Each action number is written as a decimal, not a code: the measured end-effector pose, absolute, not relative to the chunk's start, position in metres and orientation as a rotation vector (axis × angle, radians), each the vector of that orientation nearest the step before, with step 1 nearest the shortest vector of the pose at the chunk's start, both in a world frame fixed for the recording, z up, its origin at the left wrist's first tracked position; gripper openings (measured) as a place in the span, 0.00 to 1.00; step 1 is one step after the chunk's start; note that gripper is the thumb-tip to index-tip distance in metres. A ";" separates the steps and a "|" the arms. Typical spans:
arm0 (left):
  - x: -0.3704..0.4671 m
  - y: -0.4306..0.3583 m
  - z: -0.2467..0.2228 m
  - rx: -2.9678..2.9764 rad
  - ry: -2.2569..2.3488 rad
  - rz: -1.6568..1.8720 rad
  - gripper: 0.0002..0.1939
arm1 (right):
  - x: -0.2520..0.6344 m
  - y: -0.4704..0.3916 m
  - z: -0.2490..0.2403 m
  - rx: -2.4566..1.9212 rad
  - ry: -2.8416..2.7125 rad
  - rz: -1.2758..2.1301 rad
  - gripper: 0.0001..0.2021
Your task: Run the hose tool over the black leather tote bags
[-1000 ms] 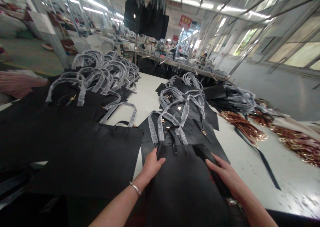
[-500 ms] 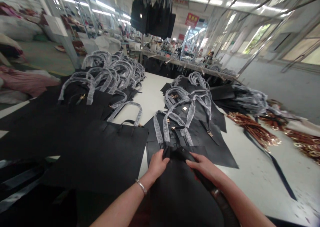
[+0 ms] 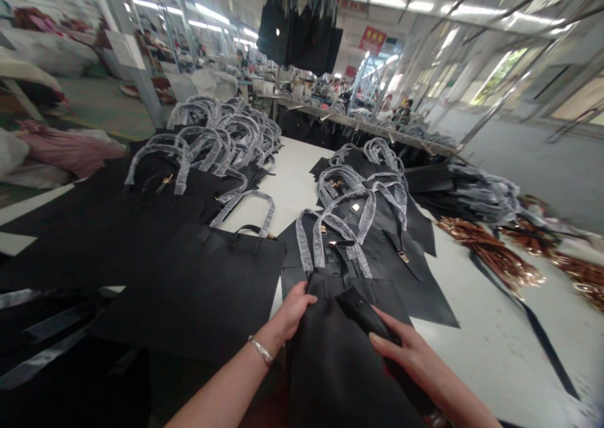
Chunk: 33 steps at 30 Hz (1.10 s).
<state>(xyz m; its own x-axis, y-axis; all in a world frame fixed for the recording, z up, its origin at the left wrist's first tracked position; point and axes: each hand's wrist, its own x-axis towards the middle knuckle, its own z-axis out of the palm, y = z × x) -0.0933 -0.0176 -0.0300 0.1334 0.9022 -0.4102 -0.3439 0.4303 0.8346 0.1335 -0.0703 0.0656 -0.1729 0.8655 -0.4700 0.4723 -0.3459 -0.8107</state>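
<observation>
My left hand (image 3: 293,311), with a silver bracelet on its wrist, pinches the top left edge of a black bag panel (image 3: 330,352) near the base of a plastic-wrapped handle (image 3: 304,242). My right hand (image 3: 401,343) is closed around a long black strap-like piece (image 3: 361,308), whose wide end with a small stud points up and left over the panel. Behind the panel lie more black panels (image 3: 427,289) with wrapped handles and small gold clasps. A large black panel (image 3: 207,296) with a wrapped handle lies to the left.
A white table (image 3: 495,352) carries bundles of brown straps (image 3: 503,258) with gold rings and a loose black strap (image 3: 542,340) at the right. Piled wrapped handles (image 3: 226,132) stand at the back left. Black panels (image 3: 302,38) hang from above.
My right hand has drawn back right and down with the black strap-like piece, away from my left hand. My left hand still grips the panel's edge. The view has shifted slightly.
</observation>
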 end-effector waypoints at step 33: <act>-0.089 -0.029 -0.033 0.579 0.798 1.273 0.24 | 0.112 -0.060 0.067 -1.673 -1.632 1.474 0.36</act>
